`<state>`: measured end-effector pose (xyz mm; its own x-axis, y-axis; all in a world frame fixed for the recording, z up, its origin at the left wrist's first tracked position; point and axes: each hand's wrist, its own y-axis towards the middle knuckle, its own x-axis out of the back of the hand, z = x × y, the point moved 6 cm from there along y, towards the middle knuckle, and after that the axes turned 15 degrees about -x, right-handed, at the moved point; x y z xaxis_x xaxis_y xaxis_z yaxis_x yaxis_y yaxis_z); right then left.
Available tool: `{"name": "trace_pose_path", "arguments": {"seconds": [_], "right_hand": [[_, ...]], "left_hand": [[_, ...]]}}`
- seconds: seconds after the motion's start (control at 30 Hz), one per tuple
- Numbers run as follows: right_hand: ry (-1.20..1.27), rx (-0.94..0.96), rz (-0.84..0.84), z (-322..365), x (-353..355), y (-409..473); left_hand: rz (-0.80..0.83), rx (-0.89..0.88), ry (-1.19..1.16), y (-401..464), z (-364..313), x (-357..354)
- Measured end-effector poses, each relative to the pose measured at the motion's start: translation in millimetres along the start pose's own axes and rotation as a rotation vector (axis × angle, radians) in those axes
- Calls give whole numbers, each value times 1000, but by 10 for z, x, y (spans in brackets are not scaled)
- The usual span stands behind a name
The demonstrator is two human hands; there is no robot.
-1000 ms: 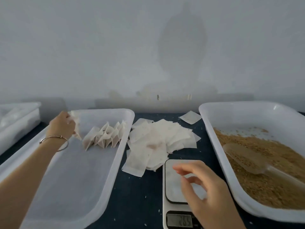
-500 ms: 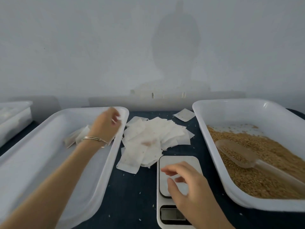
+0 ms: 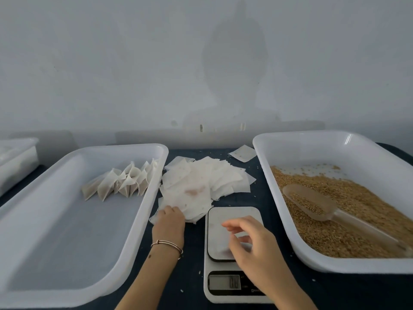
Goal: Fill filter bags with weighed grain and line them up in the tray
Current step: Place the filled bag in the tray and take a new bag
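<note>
Roughly eight filled filter bags sit lined up at the left tray's far right corner, so plenty left. Left hand pinches an empty bag off the pile; right hand hovers relaxed over the scale.

The only writing in view sits on the front panel of the kitchen scale. Its small grey display shows dark digits toward its right side, too blurred to read with certainty; they look like two rounded figures, perhaps zeros or eights. To the right of the display, on the black strip, a few pale letters begin with what seems a capital D, but the right wrist covers the rest and the word cannot be made out. Nothing else in view carries legible text
</note>
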<state>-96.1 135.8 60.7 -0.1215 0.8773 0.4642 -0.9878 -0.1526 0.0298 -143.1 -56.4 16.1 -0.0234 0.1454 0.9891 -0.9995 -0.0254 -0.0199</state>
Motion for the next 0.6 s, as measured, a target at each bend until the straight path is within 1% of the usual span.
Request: {"name": "trace_pose_path", "arguments": {"seconds": [0.13,0.17,0.2,0.23,0.3,0.33,0.37,0.4,0.5,0.57,0.6], "right_hand": [[1,-6,0,-7,-16,-6],[2,-13,7,-16,-25,-8],[4,-23,15,-22,-34,-10],[6,-30,20,-23,-42,-8],[16,-47,31,-28,-63,3],[33,-70,48,-28,-79,11],[68,-113,80,-33,-100,24],[137,-181,126,-43,-126,38],[522,-425,306,-96,-214,63],[740,-496,339,-123,-210,84],[815,-514,314,-149,-183,93]], "left_hand": [[-59,-3,-61,19,144,60],[-85,9,-96,-5,165,101],[-153,19,-168,-32,182,158],[-263,15,-272,-71,193,241],[-503,11,-565,-222,178,433],[-600,7,-713,-310,148,511],[-641,-3,-859,-390,90,566],[-623,-23,-1004,-453,-2,589],[-441,-123,-1516,-583,-366,553],[-338,-137,-1747,-652,-534,501],[-318,-133,-1793,-680,-583,478]]}}
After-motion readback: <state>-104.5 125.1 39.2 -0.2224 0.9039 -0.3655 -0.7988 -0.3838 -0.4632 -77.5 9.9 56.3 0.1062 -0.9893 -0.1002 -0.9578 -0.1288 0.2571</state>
